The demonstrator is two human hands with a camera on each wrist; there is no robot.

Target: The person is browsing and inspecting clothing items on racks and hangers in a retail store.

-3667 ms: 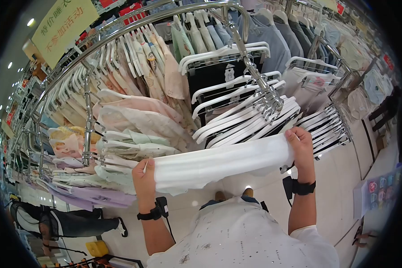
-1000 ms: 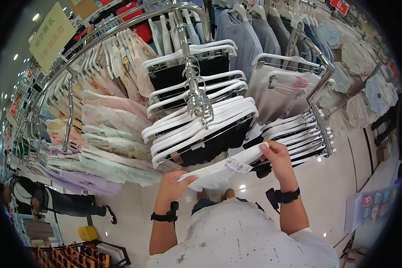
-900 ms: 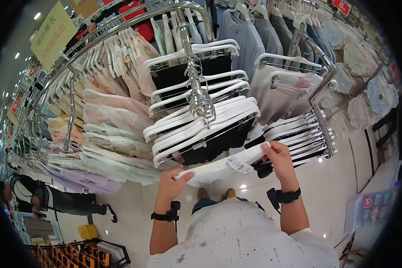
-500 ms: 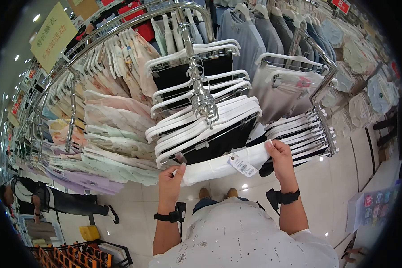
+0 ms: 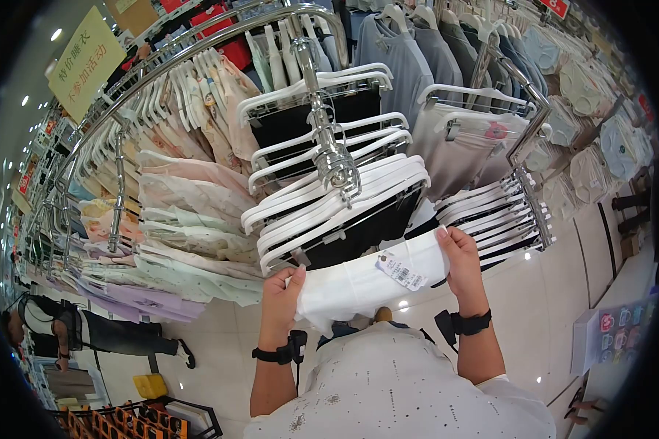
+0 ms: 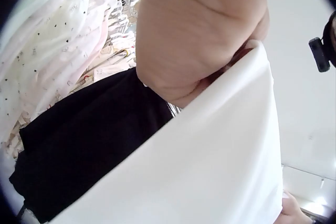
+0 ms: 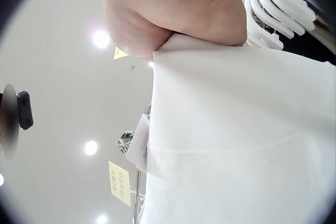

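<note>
A smooth white garment (image 5: 344,293) with a long straight upper edge hangs between both hands. My left hand (image 5: 277,307) pinches its left end, thumb on top, and my right hand (image 5: 461,262) grips the other end. On its front lies a white price tag (image 5: 401,271). Seen from the left wrist, the cloth (image 6: 210,150) falls away below the left hand (image 6: 199,29) in a wide fold. In the right wrist view the right hand (image 7: 178,8) holds a corner of the cloth (image 7: 236,129), which shows a faint seam.
Directly ahead, white hangers (image 5: 344,212) with black garments crowd a chrome rack arm (image 5: 322,132). Pale clothes (image 5: 190,227) hang at left, more hangers (image 5: 490,219) at right. A person (image 5: 88,329) stands at far left. A yellow sign (image 5: 86,64) tops the rack.
The garment, stretched wide and tagless in view at first, was brought closer with its tag showing. Since a second ago both hands have tilted it, so more of its front shows.
</note>
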